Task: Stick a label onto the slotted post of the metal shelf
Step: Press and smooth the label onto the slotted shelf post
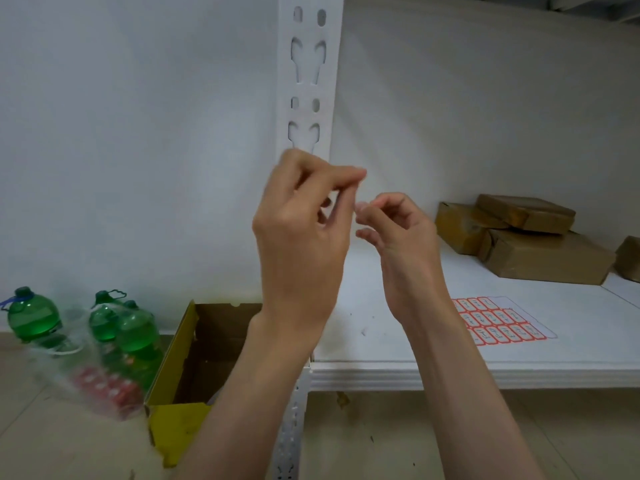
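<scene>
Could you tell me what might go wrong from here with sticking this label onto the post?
1. The slotted post is full of cutouts, so a label laid over one may bond poorly.
2. Both hands, left and right, have fingertips pinched close together; the label itself is too small to see, and it could fold onto itself or cling to a finger.

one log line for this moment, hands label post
left hand: fingertips pinched, in front of slotted post | right hand: curled, alongside | label: too small to confirm | label sheet: on shelf
</scene>
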The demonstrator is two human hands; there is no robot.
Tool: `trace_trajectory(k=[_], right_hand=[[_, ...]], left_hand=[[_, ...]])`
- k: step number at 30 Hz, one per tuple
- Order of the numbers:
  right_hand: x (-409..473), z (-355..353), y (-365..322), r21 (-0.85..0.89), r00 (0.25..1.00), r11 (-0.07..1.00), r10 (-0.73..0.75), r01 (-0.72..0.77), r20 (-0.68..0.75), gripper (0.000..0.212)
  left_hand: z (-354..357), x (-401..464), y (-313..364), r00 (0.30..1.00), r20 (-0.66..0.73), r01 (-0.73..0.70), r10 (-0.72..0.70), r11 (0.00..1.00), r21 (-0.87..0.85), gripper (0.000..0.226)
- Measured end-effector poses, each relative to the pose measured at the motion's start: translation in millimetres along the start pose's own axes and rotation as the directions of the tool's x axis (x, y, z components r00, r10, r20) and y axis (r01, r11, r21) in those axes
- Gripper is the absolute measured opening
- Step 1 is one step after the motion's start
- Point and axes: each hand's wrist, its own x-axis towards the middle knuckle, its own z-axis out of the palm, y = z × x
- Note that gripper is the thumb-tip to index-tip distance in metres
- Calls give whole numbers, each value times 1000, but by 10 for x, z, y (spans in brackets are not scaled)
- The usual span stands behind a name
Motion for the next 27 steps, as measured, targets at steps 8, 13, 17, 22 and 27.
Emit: trace_trajectory(k=[8, 13, 17, 22, 27], right_hand=[[-120, 357, -104, -113, 974, 983, -121, 145, 190, 31], [-188, 314, -12, -152, 956, 968, -158, 199, 247, 34], [-140, 357, 11, -124, 960, 972, -167, 198, 223, 33], [-117, 383, 34, -76, 961, 979, -168, 188, 221, 33], [-114, 393, 35, -70, 960, 979, -171, 190, 222, 31]], left_hand=[[-247, 168, -373, 958, 79, 276, -277, 961, 15, 73], [-231, 212, -376, 942, 180, 284, -283, 959, 23, 60], [-222, 271, -368, 944, 157, 288, -292, 957, 49, 54], [-191, 322, -370, 937, 166, 299, -307, 952, 70, 55], [-175, 351, -393, 939, 177, 286, -296, 955, 81, 54]])
